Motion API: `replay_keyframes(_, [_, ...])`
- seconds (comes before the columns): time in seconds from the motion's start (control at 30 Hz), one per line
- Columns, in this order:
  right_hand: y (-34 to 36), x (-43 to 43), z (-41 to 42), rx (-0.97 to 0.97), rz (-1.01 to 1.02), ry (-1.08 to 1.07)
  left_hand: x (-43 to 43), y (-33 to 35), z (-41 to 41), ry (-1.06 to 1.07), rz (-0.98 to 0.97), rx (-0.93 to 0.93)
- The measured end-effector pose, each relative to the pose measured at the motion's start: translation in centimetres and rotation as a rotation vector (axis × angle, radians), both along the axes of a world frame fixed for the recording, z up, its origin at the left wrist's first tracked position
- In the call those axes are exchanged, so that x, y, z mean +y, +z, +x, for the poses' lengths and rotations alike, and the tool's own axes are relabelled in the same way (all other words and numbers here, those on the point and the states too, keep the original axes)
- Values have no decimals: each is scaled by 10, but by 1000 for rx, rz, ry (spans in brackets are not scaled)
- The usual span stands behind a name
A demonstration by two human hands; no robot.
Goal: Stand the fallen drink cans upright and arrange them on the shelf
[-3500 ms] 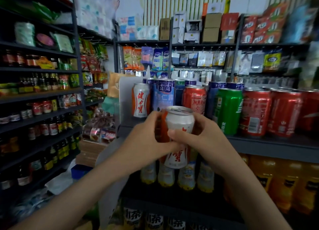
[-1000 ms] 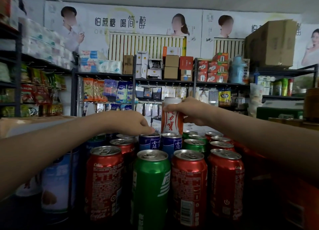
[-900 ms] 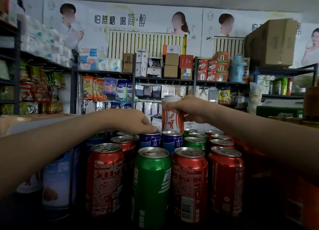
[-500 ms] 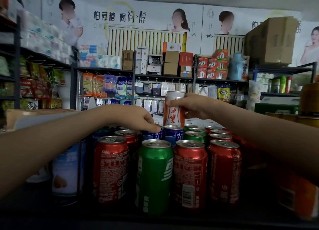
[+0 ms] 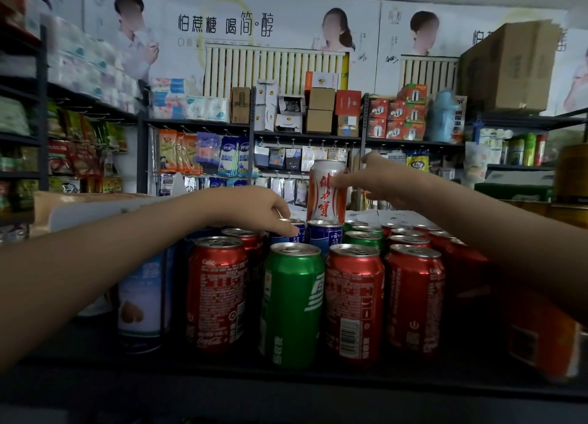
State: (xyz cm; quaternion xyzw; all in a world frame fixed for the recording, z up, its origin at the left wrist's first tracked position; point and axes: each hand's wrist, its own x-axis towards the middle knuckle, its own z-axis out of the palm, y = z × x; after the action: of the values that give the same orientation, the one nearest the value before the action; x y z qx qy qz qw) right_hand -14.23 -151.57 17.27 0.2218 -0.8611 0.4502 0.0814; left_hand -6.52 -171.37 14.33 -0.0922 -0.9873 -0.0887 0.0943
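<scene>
While white can (image 5: 326, 197) stands | right hand (image 5: 381, 185) touches it, grip unclear | left hand (image 5: 251, 210) relaxed on blue can (image 5: 286, 239)

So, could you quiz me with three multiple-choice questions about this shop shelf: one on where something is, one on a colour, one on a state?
1. The left hand rests: A on top of a blue can; B on a cardboard box; C on the floor.
2. The front-row can between two red cans is: A blue; B green; C orange.
3. The white-and-orange can is: A lying down; B crushed; C upright.
Answers: 1A, its fingertips touch the lid; 2B, its body is green; 3C, its rim faces up.
</scene>
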Motion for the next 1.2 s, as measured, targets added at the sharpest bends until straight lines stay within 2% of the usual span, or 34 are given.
replay_keyframes(0.17, [-7,23,16,233,62,-108,11,1,-6,22,-21,-2])
replay_keyframes(0.4, [-20,34,44,402,78,-96,11,5,-6,-5,181,2])
replay_keyframes(0.53, [-25,29,50,420,45,-45,15,19,5,1,284,77])
replay_keyframes(0.9, [-24,-15,63,280,-74,238,18,66,57,-37,454,315])
replay_keyframes(1.07, [-21,-30,83,284,-121,470,16,76,86,-75,519,448])
replay_keyframes(1.2, [-21,-45,95,320,-195,473,21,77,110,-123,541,540])
